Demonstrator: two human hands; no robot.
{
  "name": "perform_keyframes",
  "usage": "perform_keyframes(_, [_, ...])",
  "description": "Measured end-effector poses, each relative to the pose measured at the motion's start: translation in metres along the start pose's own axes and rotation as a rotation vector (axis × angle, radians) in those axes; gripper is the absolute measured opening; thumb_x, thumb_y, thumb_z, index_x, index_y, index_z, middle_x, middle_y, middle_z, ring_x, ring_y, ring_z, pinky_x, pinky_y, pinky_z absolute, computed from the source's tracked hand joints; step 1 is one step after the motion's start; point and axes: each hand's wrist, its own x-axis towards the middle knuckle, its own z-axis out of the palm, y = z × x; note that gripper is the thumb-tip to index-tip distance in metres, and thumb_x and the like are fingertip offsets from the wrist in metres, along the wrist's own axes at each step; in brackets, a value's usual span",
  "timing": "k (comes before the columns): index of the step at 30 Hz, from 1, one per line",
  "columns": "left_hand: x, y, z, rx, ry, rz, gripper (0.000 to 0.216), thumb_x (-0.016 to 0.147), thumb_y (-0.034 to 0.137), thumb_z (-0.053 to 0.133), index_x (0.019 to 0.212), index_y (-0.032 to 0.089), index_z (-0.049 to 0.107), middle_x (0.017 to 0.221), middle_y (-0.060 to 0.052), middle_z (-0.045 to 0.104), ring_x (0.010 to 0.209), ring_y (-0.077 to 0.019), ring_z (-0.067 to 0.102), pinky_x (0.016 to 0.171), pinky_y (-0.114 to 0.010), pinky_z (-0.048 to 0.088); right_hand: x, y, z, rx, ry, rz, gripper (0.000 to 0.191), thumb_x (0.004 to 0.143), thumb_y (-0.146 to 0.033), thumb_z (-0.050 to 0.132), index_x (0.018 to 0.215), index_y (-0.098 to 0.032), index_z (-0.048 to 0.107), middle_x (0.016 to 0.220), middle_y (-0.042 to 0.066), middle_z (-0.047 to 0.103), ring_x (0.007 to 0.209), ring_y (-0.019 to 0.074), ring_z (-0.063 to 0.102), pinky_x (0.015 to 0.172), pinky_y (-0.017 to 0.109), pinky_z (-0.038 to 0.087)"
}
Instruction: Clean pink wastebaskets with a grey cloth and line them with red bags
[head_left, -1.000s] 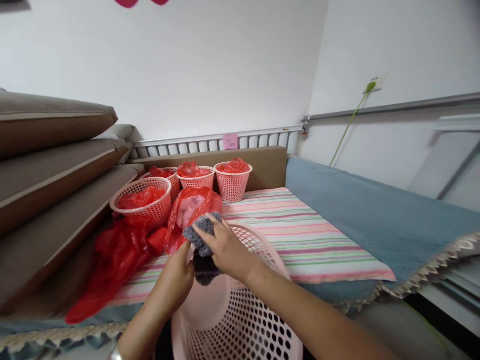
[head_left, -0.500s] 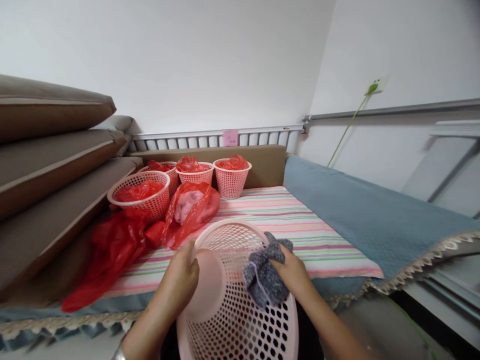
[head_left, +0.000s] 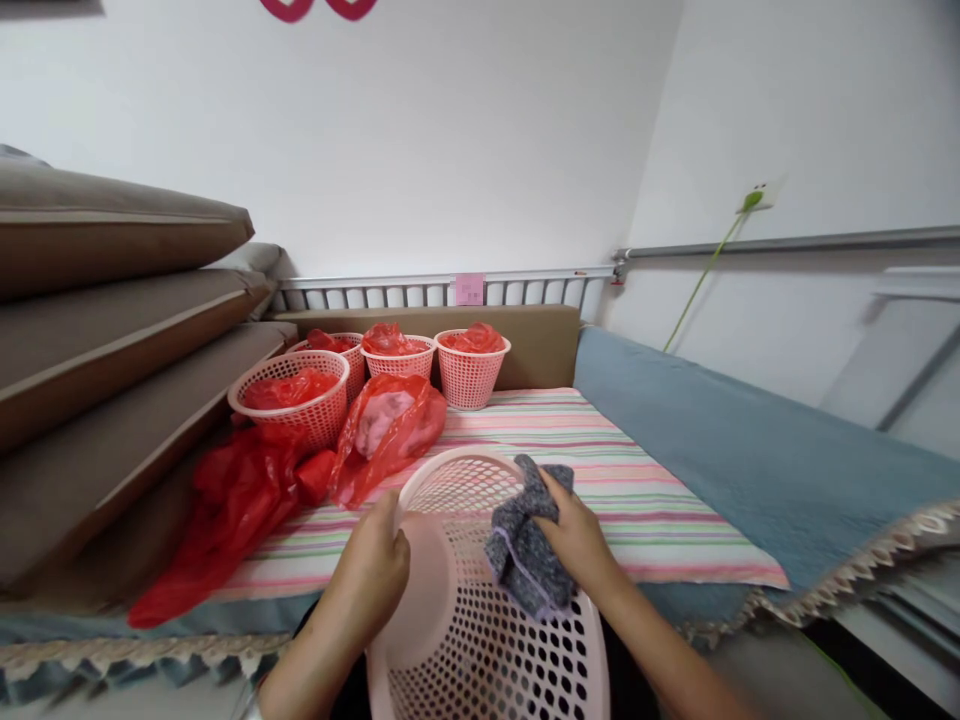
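Observation:
A pale pink plastic basket (head_left: 431,590) with a perforated wall lies tilted in front of me, its opening turned toward me. My left hand (head_left: 373,565) is closed around the left side of its rim. In my right hand (head_left: 574,535) is a bunched grey cloth (head_left: 529,550) with a lilac edge, pressed against the basket's inner right wall and rim. Parts of the fingers are hidden by the cloth. Beyond the basket, a red plastic bag (head_left: 409,440) with something pink and white in it rests on the striped sheet (head_left: 622,480).
Several pink baskets (head_left: 472,375) lined with red bags stand at the back. Another red bag (head_left: 217,520) drapes over the front edge at left. Brown cushions (head_left: 112,330) are stacked on the left. A blue-covered backrest (head_left: 720,410) runs along the right.
The view has tilted up slightly, so the scene sits lower. My right hand and the cloth have shifted slightly along the basket's inner wall. My left hand keeps its hold on the rim.

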Motion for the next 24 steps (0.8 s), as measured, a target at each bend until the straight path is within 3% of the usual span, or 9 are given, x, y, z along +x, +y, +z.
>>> perform_keyframes(4, [0.001,-0.004,0.003,-0.009,0.003,0.008,0.036,0.069,-0.001,0.041,0.095,0.016,0.059,0.094,-0.010,0.070,0.098,-0.0245,0.064,0.086,-0.035,0.048,0.028,-0.051,0.018,-0.040,-0.032,-0.348,0.075,0.071,-0.004,0.047,0.142,-0.025,0.036,0.130,0.010,0.054,0.122,0.0237,0.049,0.102,0.044,0.041])
perform_keyframes(8, [0.005,-0.003,0.001,-0.021,0.017,0.029,0.041,0.068,-0.002,0.041,0.101,0.014,0.059,0.102,-0.012,0.070,0.101,-0.0249,0.064,0.089,-0.036,0.047,0.032,-0.111,0.036,-0.117,-0.072,-0.721,0.073,0.072,0.000,0.048,0.141,-0.023,0.039,0.139,0.015,0.042,0.132,0.0284,0.036,0.105,0.051,0.036])
perform_keyframes(11, [0.005,-0.004,-0.003,-0.066,0.000,0.069,0.046,0.065,-0.004,0.040,0.103,0.014,0.060,0.103,-0.012,0.070,0.100,-0.0232,0.064,0.090,-0.035,0.047,0.028,-0.132,0.039,-0.155,-0.123,-0.852,0.069,0.073,-0.002,0.050,0.139,-0.021,0.042,0.137,0.017,0.044,0.132,0.0291,0.034,0.104,0.051,0.036])
perform_keyframes(14, [0.001,-0.007,-0.002,-0.072,-0.012,0.070,0.047,0.067,-0.002,0.039,0.108,0.012,0.059,0.106,-0.013,0.069,0.103,-0.0236,0.063,0.091,-0.035,0.046,0.028,-0.121,0.030,-0.172,-0.132,-0.683,0.074,0.070,-0.002,0.050,0.140,-0.022,0.040,0.134,0.016,0.048,0.127,0.0276,0.042,0.102,0.047,0.039])
perform_keyframes(18, [-0.008,-0.014,0.001,-0.035,-0.007,0.023,0.046,0.069,0.000,0.039,0.111,0.011,0.057,0.110,-0.014,0.068,0.108,-0.0246,0.061,0.095,-0.036,0.045,0.024,-0.072,0.011,-0.182,-0.104,-0.182,0.069,0.071,-0.006,0.049,0.139,-0.018,0.042,0.123,0.014,0.059,0.115,0.0262,0.055,0.096,0.041,0.044])
perform_keyframes(21, [-0.014,-0.018,0.002,-0.016,-0.009,0.039,0.043,0.070,0.002,0.038,0.108,0.012,0.056,0.106,-0.012,0.068,0.105,-0.0254,0.062,0.091,-0.035,0.047,0.003,-0.031,-0.005,-0.177,-0.116,0.091,0.059,0.074,-0.016,0.051,0.132,-0.016,0.049,0.116,0.013,0.064,0.109,0.0286,0.059,0.093,0.043,0.045])
perform_keyframes(24, [-0.017,-0.022,0.002,-0.036,-0.017,0.053,0.043,0.071,0.005,0.038,0.110,0.012,0.055,0.106,-0.012,0.067,0.106,-0.0261,0.060,0.093,-0.038,0.045,-0.035,0.000,-0.018,-0.056,-0.144,0.266,0.045,0.072,-0.027,0.052,0.115,-0.015,0.060,0.106,0.011,0.069,0.102,0.0293,0.062,0.091,0.043,0.046])
